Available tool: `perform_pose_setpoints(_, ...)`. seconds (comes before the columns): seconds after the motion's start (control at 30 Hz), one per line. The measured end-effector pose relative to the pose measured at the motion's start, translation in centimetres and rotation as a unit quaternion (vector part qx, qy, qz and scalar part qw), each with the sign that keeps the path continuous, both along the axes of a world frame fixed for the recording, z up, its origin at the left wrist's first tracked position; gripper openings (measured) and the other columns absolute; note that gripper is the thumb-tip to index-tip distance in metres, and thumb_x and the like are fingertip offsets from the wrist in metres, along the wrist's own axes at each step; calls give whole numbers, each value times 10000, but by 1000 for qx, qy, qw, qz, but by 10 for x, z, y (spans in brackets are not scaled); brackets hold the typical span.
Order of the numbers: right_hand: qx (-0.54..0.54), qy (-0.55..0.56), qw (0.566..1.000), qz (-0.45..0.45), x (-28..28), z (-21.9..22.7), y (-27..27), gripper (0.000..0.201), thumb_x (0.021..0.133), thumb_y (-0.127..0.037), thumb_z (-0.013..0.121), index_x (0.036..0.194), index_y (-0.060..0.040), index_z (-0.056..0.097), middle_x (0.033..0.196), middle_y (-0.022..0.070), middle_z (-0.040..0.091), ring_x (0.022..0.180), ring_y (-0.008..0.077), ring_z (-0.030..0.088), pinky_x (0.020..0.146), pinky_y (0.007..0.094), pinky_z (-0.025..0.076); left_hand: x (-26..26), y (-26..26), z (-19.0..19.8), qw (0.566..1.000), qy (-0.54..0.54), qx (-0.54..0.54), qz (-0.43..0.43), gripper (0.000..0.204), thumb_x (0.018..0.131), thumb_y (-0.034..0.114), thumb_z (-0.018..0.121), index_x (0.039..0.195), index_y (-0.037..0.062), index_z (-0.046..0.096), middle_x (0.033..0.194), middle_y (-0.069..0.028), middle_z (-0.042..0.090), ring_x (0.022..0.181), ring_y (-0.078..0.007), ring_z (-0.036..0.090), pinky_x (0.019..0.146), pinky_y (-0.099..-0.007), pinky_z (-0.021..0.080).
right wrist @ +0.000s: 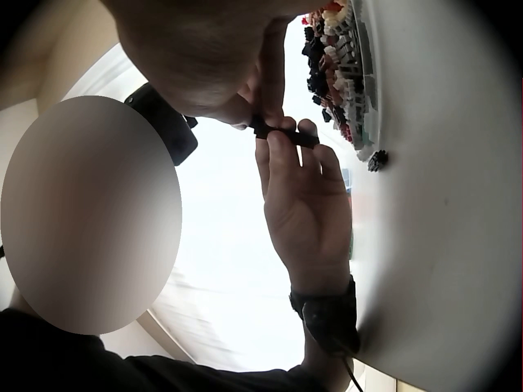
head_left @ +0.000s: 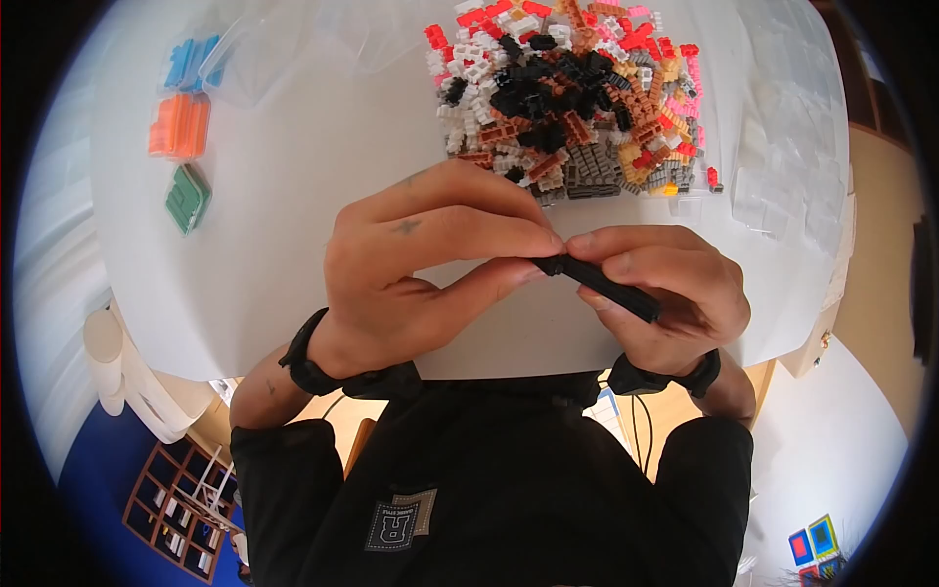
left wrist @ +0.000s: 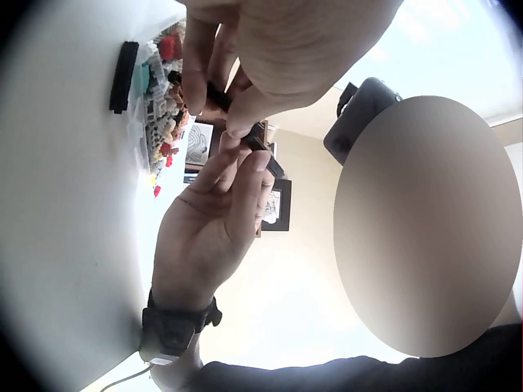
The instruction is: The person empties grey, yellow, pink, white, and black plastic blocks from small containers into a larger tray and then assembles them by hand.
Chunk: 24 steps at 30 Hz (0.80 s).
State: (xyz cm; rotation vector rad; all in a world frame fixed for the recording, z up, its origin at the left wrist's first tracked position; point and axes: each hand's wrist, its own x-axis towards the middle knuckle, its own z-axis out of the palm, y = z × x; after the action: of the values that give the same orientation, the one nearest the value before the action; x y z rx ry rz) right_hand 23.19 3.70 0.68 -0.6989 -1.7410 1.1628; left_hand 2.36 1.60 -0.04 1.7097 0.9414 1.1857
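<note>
Both hands hold a narrow black bar of bricks [head_left: 611, 290] above the table's near part. The left hand [head_left: 421, 259] pinches its upper left end between thumb and fingers. Thumb and fingers of the right hand [head_left: 675, 289] grip the bar's longer stretch, which slants down to the right. In the right wrist view the black bar [right wrist: 304, 139] runs between the fingertips of both hands. The left wrist view shows the bar partly hidden by fingers. Whether it is one piece or several joined cannot be told.
A large heap of mixed bricks [head_left: 587, 108] lies beyond the hands. Blue [head_left: 192, 65], orange [head_left: 179, 127] and green [head_left: 186, 199] blocks stand at the left. Clear plastic trays [head_left: 787, 127] lie at the right. A separate black bar [left wrist: 123, 77] and small black piece [right wrist: 377, 160] lie on the table.
</note>
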Motion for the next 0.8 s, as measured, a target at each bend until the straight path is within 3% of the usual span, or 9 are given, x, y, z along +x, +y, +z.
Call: perform_pose_setpoints(0.8,9,-6,1000,-5,0,0,1,244,697,57,748,909,15,635,874,178,683,753,224,689,611,269,553,1,0,-1,1000,6,15,13,297,627,-122,688,902,-17,648,888,-161,641,801,-242,642,660,-302,521)
